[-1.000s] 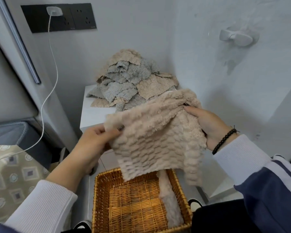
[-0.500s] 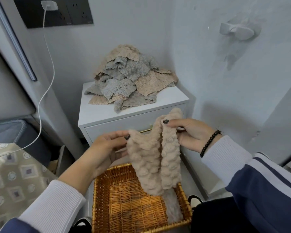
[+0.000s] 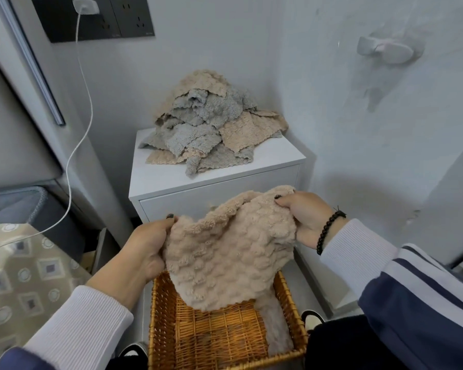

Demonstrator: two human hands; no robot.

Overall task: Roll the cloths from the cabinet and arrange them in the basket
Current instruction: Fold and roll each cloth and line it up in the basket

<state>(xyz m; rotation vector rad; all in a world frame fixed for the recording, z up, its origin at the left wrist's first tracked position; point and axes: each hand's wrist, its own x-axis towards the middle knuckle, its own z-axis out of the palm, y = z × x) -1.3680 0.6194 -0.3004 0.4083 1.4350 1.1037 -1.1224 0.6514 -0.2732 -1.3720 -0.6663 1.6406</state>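
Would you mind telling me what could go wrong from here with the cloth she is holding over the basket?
1. The beige cloth is held only at its top edge by the left hand and right hand; bunched and sagging, it may roll unevenly.
2. Its lower edge hangs into the basket and might snag on the wicker.
3. The rolled cloth already lies along the right wall and could be knocked loose when the next goes in.

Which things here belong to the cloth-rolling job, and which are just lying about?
Job:
- beige cloth, held by left hand and right hand
- wicker basket
- rolled cloth in the basket
- cloth pile
- white cabinet

Lying about:
- charger cable
- wall sockets
- wall hook
- patterned fabric
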